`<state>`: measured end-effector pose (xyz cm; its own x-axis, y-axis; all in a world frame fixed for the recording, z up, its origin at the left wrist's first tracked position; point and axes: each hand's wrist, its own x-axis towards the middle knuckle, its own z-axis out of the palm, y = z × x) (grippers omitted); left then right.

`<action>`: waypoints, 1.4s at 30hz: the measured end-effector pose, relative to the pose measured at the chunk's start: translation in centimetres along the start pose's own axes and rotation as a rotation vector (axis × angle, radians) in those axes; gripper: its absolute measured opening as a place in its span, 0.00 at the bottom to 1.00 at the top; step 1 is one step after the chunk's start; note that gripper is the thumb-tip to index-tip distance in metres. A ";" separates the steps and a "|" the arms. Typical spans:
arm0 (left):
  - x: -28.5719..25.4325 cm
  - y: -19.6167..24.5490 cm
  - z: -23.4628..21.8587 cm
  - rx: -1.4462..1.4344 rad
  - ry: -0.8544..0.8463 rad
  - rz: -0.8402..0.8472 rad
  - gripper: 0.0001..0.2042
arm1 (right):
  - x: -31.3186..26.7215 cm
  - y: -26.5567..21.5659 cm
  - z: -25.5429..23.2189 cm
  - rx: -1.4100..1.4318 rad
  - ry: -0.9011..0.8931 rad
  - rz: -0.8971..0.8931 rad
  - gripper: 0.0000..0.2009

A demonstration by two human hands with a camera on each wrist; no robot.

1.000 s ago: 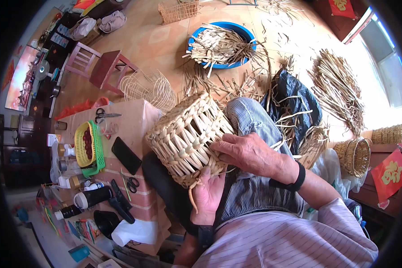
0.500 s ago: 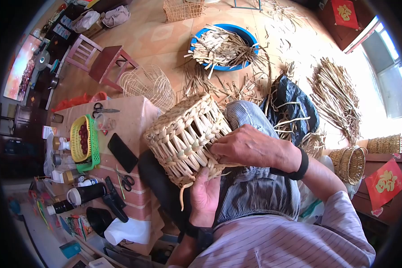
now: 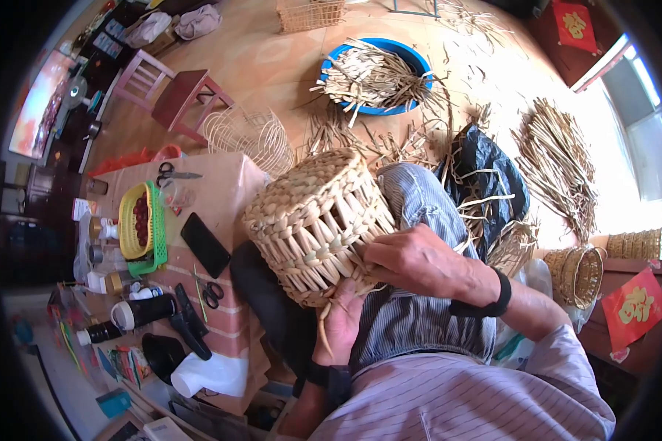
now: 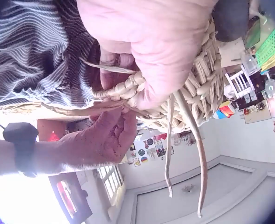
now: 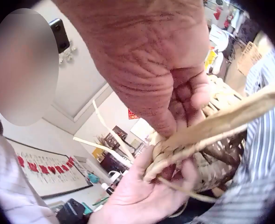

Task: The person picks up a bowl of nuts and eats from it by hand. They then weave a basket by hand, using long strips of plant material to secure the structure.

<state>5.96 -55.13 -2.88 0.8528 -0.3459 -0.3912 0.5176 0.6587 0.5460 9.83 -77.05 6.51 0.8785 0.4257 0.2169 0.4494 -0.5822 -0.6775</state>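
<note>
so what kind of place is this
Probably a room in someone's home, used for basket weaving: a wooden chair on the tiled floor, a cloth-covered table with a bowl of fruit, and a blue tub of dried strips.

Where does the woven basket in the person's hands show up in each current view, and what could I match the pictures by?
Head: woven basket near the centre.
Left wrist: basket from centre to right, partly behind the left hand.
Right wrist: right of centre, partly behind the right hand.
Shared landmark: striped trousers, at upper left in left wrist, far right in right wrist.
</note>
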 end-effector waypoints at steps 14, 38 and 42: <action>0.4 4.2 -0.3 0.045 -0.168 0.034 0.33 | 0.8 -5.3 3.3 -0.175 0.075 0.123 0.11; -0.2 0.5 0.8 -0.133 -0.011 0.124 0.20 | 0.3 -5.7 2.0 -0.154 -0.049 -0.013 0.28; 0.1 1.7 2.0 -0.078 -0.009 0.106 0.18 | 1.9 -6.3 0.8 -0.185 -0.031 0.079 0.18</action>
<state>7.09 -55.38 -0.45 0.9032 -0.2772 -0.3277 0.4179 0.7419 0.5244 8.54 -72.06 10.59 0.9082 0.3927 0.1445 0.4036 -0.7309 -0.5504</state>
